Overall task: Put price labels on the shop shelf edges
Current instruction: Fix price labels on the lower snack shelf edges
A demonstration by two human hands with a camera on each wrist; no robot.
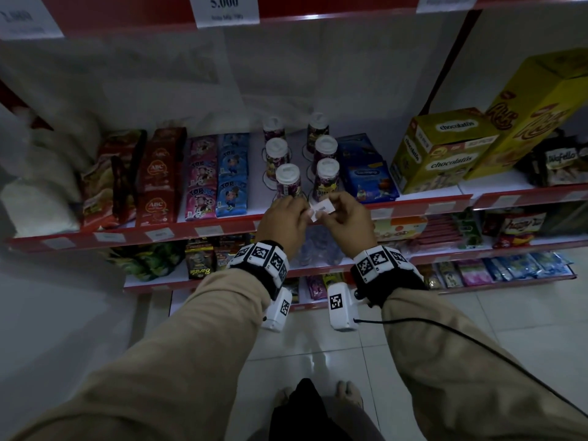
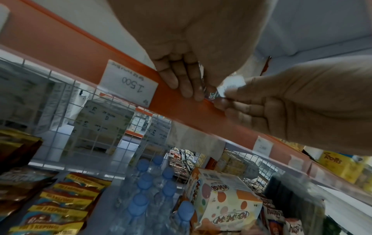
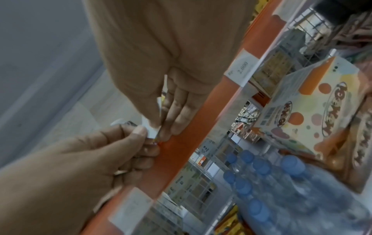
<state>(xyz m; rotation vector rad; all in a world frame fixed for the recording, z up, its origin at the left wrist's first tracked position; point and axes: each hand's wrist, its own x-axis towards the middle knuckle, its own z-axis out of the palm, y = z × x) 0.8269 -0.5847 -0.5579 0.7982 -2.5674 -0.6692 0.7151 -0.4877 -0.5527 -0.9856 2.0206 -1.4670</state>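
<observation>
Label: a small white price slip [image 1: 324, 210], held between both hands just in front of the red shelf edge [image 1: 197, 229], by the two front cups [image 1: 288, 179]. Not yet on the edge.
Left hand: the left hand [image 1: 283, 218] pinches the slip's left end with the thumb; from the left wrist view its other fingers [image 2: 187, 84] lie fairly straight along the red strip.
Right hand: the right hand [image 1: 346, 214] pinches the slip's right end — thumb on top, other fingers curled under it.
Print: the slip shows a figure ending in "000"; the first digit is too small to read.
Shelf edge: several pale labels already sit along it; one to the left of the hands reads "1.500" [image 2: 128, 83], one to the right "2.000" [image 3: 241, 69].
Shelf above: a large tag [image 1: 224, 9] marked "5.000".
Goods: sachet strips left of the cups, yellow "chocolatos" boxes [image 1: 442, 151] to the right.
Below: blue-capped bottles [image 2: 145, 182] and a dotted "Momogi" box [image 2: 225, 205] — one shelf down.
</observation>
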